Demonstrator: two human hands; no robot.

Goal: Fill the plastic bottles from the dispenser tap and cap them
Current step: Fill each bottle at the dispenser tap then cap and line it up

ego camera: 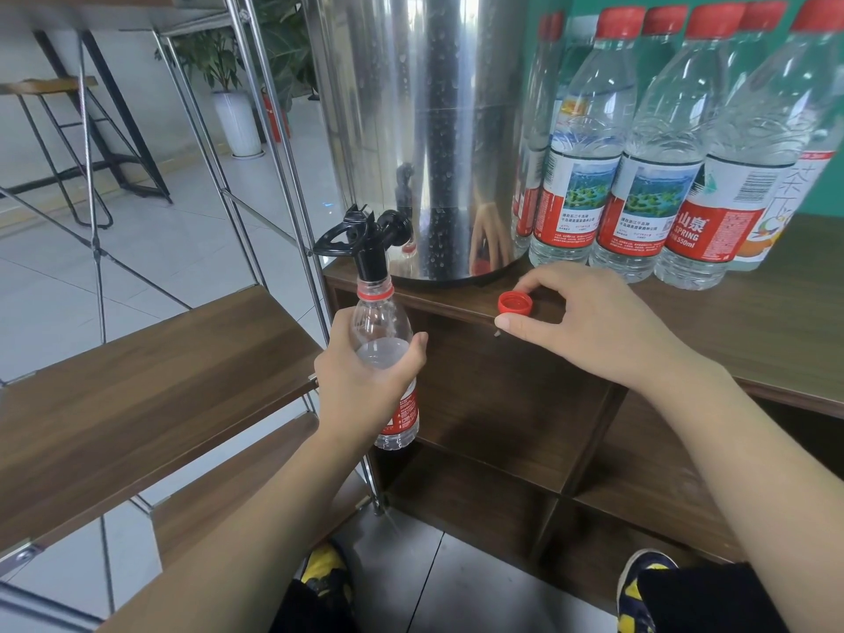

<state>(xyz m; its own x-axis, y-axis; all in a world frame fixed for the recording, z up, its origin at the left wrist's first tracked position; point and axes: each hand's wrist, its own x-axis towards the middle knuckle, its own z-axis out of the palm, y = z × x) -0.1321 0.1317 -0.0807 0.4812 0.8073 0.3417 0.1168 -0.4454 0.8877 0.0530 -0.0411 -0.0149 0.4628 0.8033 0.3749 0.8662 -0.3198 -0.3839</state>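
My left hand grips a clear plastic bottle with a red label, held upright with its open neck right under the black tap of the steel dispenser. Water fills the bottle to about my fingers. A red cap lies open side up on the wooden counter near its front edge. My right hand curls around that cap, thumb and forefinger on either side of it.
Several capped bottles with red caps stand in a row on the counter right of the dispenser. A metal rack with wooden shelves stands to the left. Open cubbies lie below the counter. My shoes show on the tiled floor.
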